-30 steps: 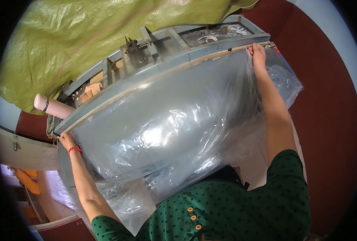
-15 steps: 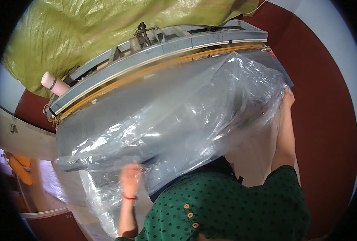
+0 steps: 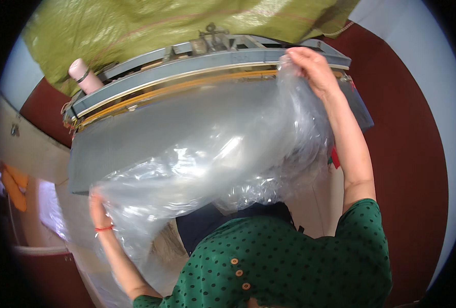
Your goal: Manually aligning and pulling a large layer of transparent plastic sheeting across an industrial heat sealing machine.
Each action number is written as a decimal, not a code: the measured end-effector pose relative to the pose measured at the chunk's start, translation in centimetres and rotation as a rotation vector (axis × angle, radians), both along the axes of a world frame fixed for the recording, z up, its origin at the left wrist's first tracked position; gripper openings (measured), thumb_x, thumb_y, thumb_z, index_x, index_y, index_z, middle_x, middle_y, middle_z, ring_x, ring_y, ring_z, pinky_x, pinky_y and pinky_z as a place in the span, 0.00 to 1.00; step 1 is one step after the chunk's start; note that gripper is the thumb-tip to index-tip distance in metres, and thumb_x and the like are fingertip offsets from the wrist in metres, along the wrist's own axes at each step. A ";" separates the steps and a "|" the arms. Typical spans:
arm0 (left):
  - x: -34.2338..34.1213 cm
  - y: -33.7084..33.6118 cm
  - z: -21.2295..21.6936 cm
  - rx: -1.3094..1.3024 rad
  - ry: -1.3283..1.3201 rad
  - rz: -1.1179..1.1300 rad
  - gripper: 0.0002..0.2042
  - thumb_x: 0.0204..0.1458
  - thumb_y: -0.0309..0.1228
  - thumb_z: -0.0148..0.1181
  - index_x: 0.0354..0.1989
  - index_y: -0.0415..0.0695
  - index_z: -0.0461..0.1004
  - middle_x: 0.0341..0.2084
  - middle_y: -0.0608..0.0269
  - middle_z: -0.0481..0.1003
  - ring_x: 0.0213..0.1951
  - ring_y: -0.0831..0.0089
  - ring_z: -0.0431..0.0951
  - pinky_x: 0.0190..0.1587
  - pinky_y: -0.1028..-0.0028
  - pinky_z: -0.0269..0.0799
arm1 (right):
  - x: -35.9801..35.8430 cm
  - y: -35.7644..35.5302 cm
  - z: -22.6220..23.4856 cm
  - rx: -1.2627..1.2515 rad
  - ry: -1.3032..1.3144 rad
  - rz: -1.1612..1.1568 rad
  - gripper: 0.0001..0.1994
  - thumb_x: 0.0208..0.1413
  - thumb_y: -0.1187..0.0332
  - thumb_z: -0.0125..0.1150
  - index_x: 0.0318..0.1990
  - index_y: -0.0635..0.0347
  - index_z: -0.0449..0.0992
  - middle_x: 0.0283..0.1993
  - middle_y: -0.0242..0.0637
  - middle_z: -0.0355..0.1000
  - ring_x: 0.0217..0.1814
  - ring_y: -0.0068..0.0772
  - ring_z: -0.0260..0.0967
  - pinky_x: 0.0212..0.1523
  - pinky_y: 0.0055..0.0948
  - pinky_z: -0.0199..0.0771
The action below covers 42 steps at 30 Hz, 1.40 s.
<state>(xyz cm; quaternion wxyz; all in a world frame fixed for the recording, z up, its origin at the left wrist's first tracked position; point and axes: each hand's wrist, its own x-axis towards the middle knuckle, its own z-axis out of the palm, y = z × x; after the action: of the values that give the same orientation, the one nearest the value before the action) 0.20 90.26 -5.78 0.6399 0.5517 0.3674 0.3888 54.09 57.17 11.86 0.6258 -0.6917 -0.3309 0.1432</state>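
Grey sealing machine [image 3: 135, 138] half veiled by clear bag [image 3: 212, 169], both hands' grip clamped on it.

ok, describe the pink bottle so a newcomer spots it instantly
Start at the long grey machine across the upper middle, under the green tarp. Follow its rail to the left end: the bottle stands just behind it. It is the only pale pink cylinder, with a dark band.

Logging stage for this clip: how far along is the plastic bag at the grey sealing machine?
Done: nothing that shows; no finished seal can be made out.
In hand: the clear plastic bag is spread over the grey machine table. The right hand pinches one corner up by the sealing bar; the left hand grips the opposite end at the table's near edge.
Left: the bag's edge is not under the bar.
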 end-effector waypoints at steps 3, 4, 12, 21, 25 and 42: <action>-18.9 13.4 -3.5 0.450 0.616 0.824 0.16 0.52 0.27 0.46 0.48 0.32 0.64 0.45 0.55 0.68 0.47 0.69 0.67 0.52 0.72 0.60 | -6.4 5.9 2.1 -0.032 0.098 0.446 0.15 0.53 0.65 0.54 0.45 0.64 0.70 0.39 0.36 0.72 0.41 0.24 0.70 0.32 0.16 0.68; -14.4 12.8 -1.2 0.613 0.619 0.887 0.16 0.52 0.26 0.46 0.49 0.32 0.63 0.46 0.54 0.67 0.48 0.69 0.66 0.53 0.72 0.58 | -7.3 5.9 2.4 -0.081 0.037 0.433 0.14 0.53 0.66 0.54 0.45 0.64 0.70 0.39 0.37 0.72 0.40 0.24 0.71 0.32 0.16 0.69; 14.3 -7.6 19.4 1.279 0.244 -0.056 0.15 0.45 0.24 0.54 0.44 0.40 0.69 0.45 0.58 0.69 0.52 0.65 0.64 0.55 0.68 0.57 | -11.7 9.3 4.3 -0.273 -0.166 0.445 0.07 0.49 0.71 0.57 0.33 0.66 0.75 0.23 0.34 0.72 0.22 0.17 0.69 0.17 0.15 0.64; 25.3 -10.1 18.7 1.010 0.134 -0.543 0.09 0.45 0.28 0.59 0.34 0.38 0.70 0.29 0.64 0.71 0.34 0.76 0.69 0.38 0.76 0.65 | -12.6 9.6 3.9 0.014 -0.639 0.520 0.06 0.43 0.70 0.63 0.23 0.64 0.75 0.27 0.30 0.71 0.30 0.15 0.65 0.31 0.19 0.65; 24.5 -10.6 18.2 0.817 0.038 -0.476 0.05 0.45 0.24 0.59 0.26 0.39 0.69 0.19 0.73 0.67 0.24 0.87 0.64 0.27 0.86 0.61 | -12.8 9.3 2.2 -0.029 -0.131 0.686 0.07 0.49 0.69 0.59 0.29 0.65 0.74 0.30 0.29 0.71 0.32 0.17 0.65 0.35 0.18 0.65; 23.4 -12.0 13.7 1.270 0.158 0.037 0.11 0.40 0.24 0.64 0.20 0.40 0.63 0.11 0.64 0.64 0.14 0.80 0.63 0.17 0.81 0.59 | -16.8 11.8 -5.0 0.248 0.115 0.586 0.12 0.50 0.74 0.57 0.44 0.66 0.69 0.33 0.30 0.69 0.32 0.15 0.64 0.33 0.16 0.66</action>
<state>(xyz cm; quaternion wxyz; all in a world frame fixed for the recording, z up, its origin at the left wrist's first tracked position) 23.64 78.26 7.97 0.1523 0.8440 0.1209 0.4999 37.30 68.96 6.85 0.6551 -0.4764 -0.4949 0.3145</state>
